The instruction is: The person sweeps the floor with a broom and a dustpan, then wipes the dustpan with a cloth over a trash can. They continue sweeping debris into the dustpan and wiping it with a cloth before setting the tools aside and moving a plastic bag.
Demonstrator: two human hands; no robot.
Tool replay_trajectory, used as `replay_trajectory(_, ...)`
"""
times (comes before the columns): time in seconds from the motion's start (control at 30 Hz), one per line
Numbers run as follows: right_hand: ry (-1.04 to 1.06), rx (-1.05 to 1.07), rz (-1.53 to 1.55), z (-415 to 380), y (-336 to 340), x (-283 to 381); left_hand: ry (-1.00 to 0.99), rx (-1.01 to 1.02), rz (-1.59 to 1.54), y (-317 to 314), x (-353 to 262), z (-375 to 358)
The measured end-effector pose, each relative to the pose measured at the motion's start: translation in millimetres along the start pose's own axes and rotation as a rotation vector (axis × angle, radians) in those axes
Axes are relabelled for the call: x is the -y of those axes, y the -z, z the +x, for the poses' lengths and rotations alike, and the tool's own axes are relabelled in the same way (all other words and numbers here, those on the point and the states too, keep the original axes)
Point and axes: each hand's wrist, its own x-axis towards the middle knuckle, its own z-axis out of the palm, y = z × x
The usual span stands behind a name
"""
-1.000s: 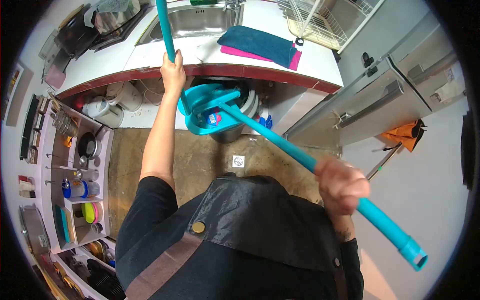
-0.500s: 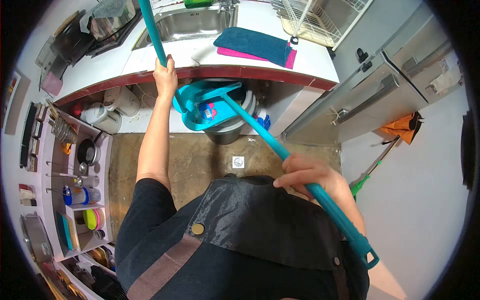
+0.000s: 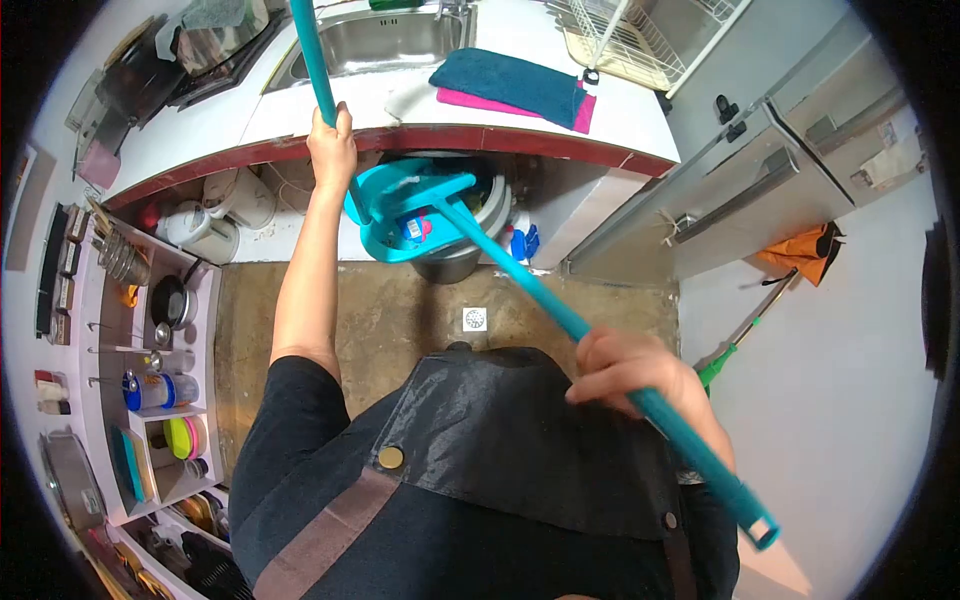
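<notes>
My left hand [image 3: 332, 150] is wrapped around the upright teal handle of a long-handled dustpan [image 3: 385, 240]. The pan, tilted, is over a grey bin [image 3: 448, 265] below the counter edge, with a small blue, white and pink piece of litter [image 3: 416, 230] in it. A teal broom [image 3: 540, 295] slants across my front. My right hand [image 3: 635, 370], slightly blurred, grips its handle partway along. The broom's head [image 3: 425, 190] lies across the dustpan, its bristles mostly hidden. What fills the bin is largely out of sight.
Above is a white counter [image 3: 230, 150] with a red edge, a steel sink [image 3: 390, 50] and folded towels [image 3: 510, 88]. A pink shelf unit [image 3: 215, 350] stands left, a steel fridge [image 3: 740, 215] right. A green-handled tool [image 3: 715, 365] leans by the right wall.
My right hand has shifted a little right and down with the broom handle. The broom's head has moved slightly left over the dustpan. My left hand has barely moved.
</notes>
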Motion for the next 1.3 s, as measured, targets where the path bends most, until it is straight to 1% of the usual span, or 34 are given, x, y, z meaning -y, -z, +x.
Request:
replay_trajectory(0.07, -0.020, -0.175, -0.018, -7, 6, -7, 0.010, -0.005, 0.000, 0, -1, 1)
replay_trajectory(0.13, 0.002, -0.189, -0.052, -14, 9, -11, 0.079, -0.001, -0.043, 2, 2, 1)
replay_trajectory(0.17, 0.036, -0.220, -0.080, -16, 10, -12, 0.173, 0.038, -0.008, 4, 1, 1)
replay_trajectory(0.2, 0.070, -0.251, -0.107, -17, 11, -12, 0.172, 0.041, -0.009, 5, -1, 0)
replay_trajectory(0.33, 0.050, -0.254, -0.046, -17, 11, -3, 0.174, 0.039, 0.010, 3, -2, 2)
replay_trajectory(0.4, 0.064, -0.195, -0.070, -12, 2, -2, 0.176, 0.046, -0.003, 2, 3, 3)
replay_trajectory(0.5, 0.014, -0.174, -0.032, -14, -4, -16, 0.152, 0.075, -0.025, 1, -1, 3)
replay_trajectory(0.53, 0.013, -0.175, -0.028, -18, -2, -21, -0.017, 0.036, 0.059, 2, -5, 1)
replay_trajectory(0.57, 0.018, -0.242, -0.057, -25, 3, -25, -0.186, -0.006, 0.142, 3, -8, 0)
replay_trajectory(0.6, 0.023, -0.310, -0.087, -28, 6, -27, -0.185, -0.006, 0.144, 4, -8, 0)
replay_trajectory(0.63, 0.052, -0.370, -0.036, -26, 6, -25, -0.004, 0.029, 0.059, 4, -7, 1)
replay_trajectory(0.67, 0.052, -0.371, -0.035, -25, 8, -22, 0.178, 0.066, -0.025, 4, -7, 2)
replay_trajectory(0.73, 0.091, -0.456, 0.018, -22, 12, -17, 0.145, 0.065, 0.017, 5, -9, 0)
replay_trajectory(0.77, 0.074, -0.397, 0.074, -20, 13, -11, 0.113, 0.059, 0.058, 6, -9, -1)
replay_trajectory(0.8, 0.076, -0.394, 0.077, -17, 11, -8, 0.114, 0.056, 0.061, 6, -8, 0)
replay_trajectory(0.87, 0.107, -0.191, 0.020, -8, 2, -1, 0.047, 0.008, 0.035, 2, -7, 1)
replay_trajectory(0.9, 0.058, -0.108, 0.037, -1, -2, 5, 0.047, 0.011, 0.034, 0, -8, 0)
replay_trajectory(0.97, 0.039, -0.123, 0.003, -3, -2, -2, -0.051, -0.023, 0.061, 0, -10, 0)
replay_trajectory(1.0, 0.024, -0.134, -0.030, -5, -1, -8, -0.052, -0.023, 0.064, 1, -10, 0)
replay_trajectory(1.07, 0.040, -0.156, -0.067, -13, 6, -15, 0.058, -0.021, 0.041, 1, -10, -1)
replay_trajectory(1.17, -0.001, -0.165, -0.108, -13, 8, -7, 0.087, 0.009, 0.059, 4, -16, -1)
replay_trajectory(1.23, -0.019, -0.217, -0.124, -12, 7, -7, 0.098, 0.015, 0.098, 6, -25, -2)
replay_trajectory(1.3, 0.012, -0.205, -0.115, -11, -1, -11, 0.107, 0.022, 0.136, 6, -28, -1)
